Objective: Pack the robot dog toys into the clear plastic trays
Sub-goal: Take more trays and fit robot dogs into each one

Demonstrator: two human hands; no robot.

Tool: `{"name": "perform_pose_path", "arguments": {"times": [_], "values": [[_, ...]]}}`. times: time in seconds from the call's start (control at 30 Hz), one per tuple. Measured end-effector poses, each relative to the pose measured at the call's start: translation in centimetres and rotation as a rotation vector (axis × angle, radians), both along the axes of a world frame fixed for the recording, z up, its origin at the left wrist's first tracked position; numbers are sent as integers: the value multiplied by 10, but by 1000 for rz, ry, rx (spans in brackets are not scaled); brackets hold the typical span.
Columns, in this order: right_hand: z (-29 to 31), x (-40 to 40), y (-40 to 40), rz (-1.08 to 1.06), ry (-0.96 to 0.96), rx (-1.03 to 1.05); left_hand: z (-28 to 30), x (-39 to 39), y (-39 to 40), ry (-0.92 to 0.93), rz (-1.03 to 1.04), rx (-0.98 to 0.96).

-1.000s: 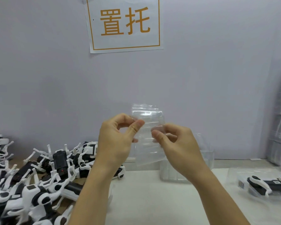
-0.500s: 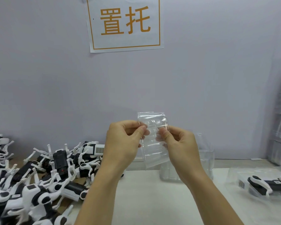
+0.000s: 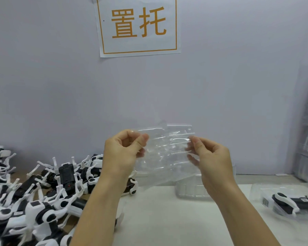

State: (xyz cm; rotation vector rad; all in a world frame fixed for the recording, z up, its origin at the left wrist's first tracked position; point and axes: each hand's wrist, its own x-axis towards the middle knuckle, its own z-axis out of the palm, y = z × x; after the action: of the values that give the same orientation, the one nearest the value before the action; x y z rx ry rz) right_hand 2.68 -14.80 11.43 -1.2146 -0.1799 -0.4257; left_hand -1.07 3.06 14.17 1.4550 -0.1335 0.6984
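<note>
Both hands raised in front of the wall, well above the table [image 3: 167,219], with a clear plastic tray [image 3: 164,157] stretched between them. Left hand [image 3: 122,155] pinching the tray's upper left edge, thumb and curled fingers [image 3: 143,139] closed on the thin plastic. Right hand [image 3: 210,160] pinching the upper right edge likewise, fingertips pressed through the transparent sheet. Held up and spread apart like this most likely to open the folded shell, or to peel one tray from another stuck to it; which of the two, hard to tell through the clear plastic. Tray hanging between the two pinches, its lower edge sloping down toward the table, touching nothing else.

To the left, a heap of black-and-white robot dog toys [image 3: 43,197] on the table, legs sticking up, near the left forearm and in easy reach. Directly below the right wrist, more empty clear trays [image 3: 190,192] resting on the table. At far right, one packed tray [image 3: 292,201] with a dog already inside, set aside as finished. Above, a paper sign [image 3: 139,25] with orange characters on the wall. Probable next need: tray fully opened and laid flat before any dog goes in.
</note>
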Motion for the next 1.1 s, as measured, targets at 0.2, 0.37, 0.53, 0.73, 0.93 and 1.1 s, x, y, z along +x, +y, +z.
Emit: {"name": "perform_pose_path", "arguments": {"times": [0.2, 0.37, 0.53, 0.73, 0.93, 1.1], "values": [[6, 8, -48, -165, 26, 368, 3, -4, 39, -76, 127, -387], [17, 3, -66, -189, -124, 479, -7, -2, 59, -56, 45, -681], [28, -4, -58, -254, -273, 376, -17, 0, 62, 157, -121, -713], [17, -1, -47, -579, -400, -102, -29, 7, 56, 457, -312, -458], [-10, 20, -35, -627, -322, -582, -39, 14, 58, 676, -311, -150], [-34, 30, -23, -283, -272, -727, -43, 10, 43, 737, -246, 108]]}}
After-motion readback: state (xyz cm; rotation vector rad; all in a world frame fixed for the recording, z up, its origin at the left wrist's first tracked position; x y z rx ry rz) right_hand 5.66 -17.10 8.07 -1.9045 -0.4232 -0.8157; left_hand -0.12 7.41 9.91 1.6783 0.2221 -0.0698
